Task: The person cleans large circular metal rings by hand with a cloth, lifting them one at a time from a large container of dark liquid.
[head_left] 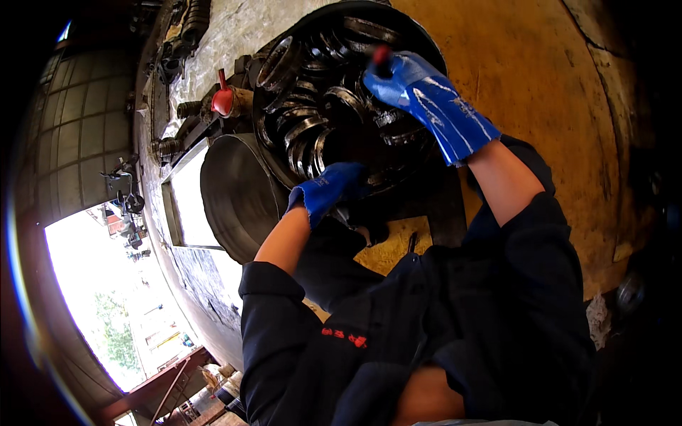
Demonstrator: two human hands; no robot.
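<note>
A round black tub (435,39) holds several dark, oily metal rings (305,128), many leaning on one another in rows. Over its right side is my right hand (408,85) in a blue rubber glove, closed around a dark handle with a red end (381,54). That end is blurred, and the rest of the held thing is hidden. My left hand (328,190), gloved in blue too, reaches over the tub's near edge beside the rings. Its fingers fade into shadow, so their grip does not show.
A large open metal cylinder (238,195) stands left of the tub. Beyond it are a red funnel-shaped thing (222,101) and several dark machine parts (190,110). Yellow-brown floor (533,78) spreads to the right. A bright doorway (106,298) lies at the far left.
</note>
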